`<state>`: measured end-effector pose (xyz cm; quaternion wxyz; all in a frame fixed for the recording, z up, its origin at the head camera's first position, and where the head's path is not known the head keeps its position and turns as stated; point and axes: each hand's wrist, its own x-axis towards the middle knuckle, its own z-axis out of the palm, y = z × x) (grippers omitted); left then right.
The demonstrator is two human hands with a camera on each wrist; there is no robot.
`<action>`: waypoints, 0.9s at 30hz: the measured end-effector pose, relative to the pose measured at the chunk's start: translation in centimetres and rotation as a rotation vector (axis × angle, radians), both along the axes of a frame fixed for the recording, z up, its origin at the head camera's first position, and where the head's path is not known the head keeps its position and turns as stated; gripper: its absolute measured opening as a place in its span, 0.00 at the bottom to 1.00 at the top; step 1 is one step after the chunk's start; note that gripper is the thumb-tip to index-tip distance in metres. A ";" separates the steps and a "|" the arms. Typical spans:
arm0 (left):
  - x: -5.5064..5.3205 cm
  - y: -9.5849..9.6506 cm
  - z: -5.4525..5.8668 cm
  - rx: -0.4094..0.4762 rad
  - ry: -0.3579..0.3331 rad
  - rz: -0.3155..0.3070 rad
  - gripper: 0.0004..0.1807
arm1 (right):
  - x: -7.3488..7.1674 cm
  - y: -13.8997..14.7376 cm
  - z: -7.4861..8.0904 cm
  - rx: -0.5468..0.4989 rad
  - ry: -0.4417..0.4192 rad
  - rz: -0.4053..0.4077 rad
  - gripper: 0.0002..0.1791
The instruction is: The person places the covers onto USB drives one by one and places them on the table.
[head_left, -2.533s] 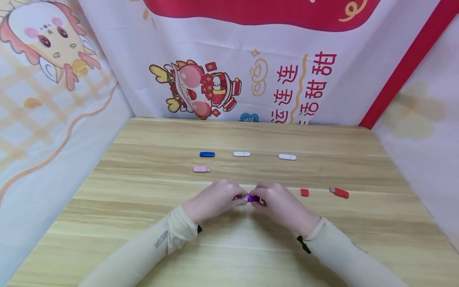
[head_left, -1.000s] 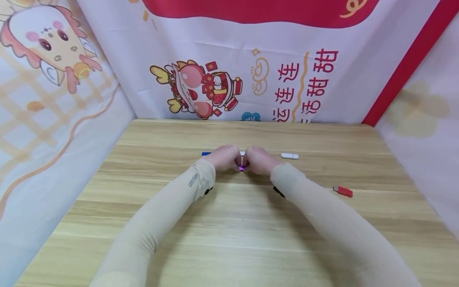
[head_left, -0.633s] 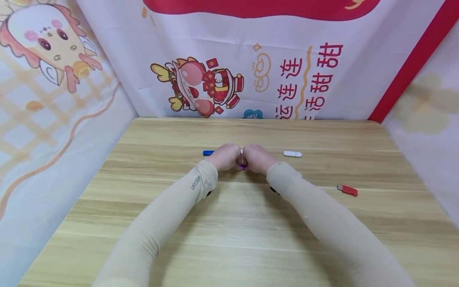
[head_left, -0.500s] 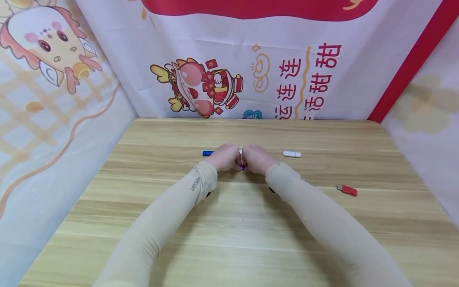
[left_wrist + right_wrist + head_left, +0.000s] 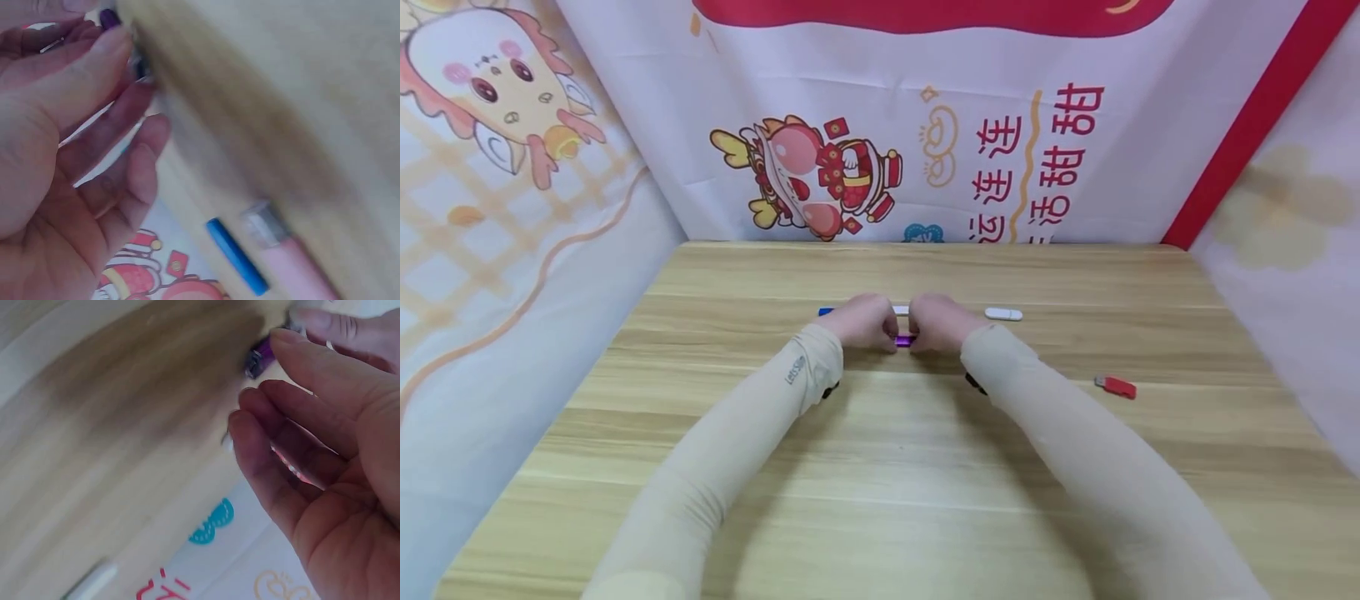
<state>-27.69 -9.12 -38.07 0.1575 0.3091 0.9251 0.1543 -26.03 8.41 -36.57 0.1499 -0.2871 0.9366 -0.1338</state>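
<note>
A purple USB stick (image 5: 904,341) shows between the fingertips of both hands, low over the wooden table (image 5: 895,500). My left hand (image 5: 867,322) pinches one end of it and my right hand (image 5: 938,322) pinches the other. In the right wrist view, a shiny end of the USB stick (image 5: 255,361) pokes out beside the right thumb. Below the left hand in its wrist view lies a pink USB stick (image 5: 300,272) with a bare metal plug; the head view hides it behind that hand. A blue USB stick (image 5: 237,256) lies beside it.
Behind the hands lies a partly covered white USB stick (image 5: 901,311). Another white USB stick (image 5: 1003,314) is to the right. A red USB stick (image 5: 1116,387), plug exposed, lies beyond the right forearm. A printed cloth (image 5: 947,192) hangs at the table's back edge.
Over the earlier frames both hands carried the purple USB stick away from the body, towards the back row. Since half a second ago they have parted slightly, baring more of it between the fingertips.
</note>
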 end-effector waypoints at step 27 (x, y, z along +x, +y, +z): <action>5.3 17.8 2.0 0.046 0.052 -0.377 0.19 | 7.1 22.2 3.6 0.060 0.103 -0.152 0.03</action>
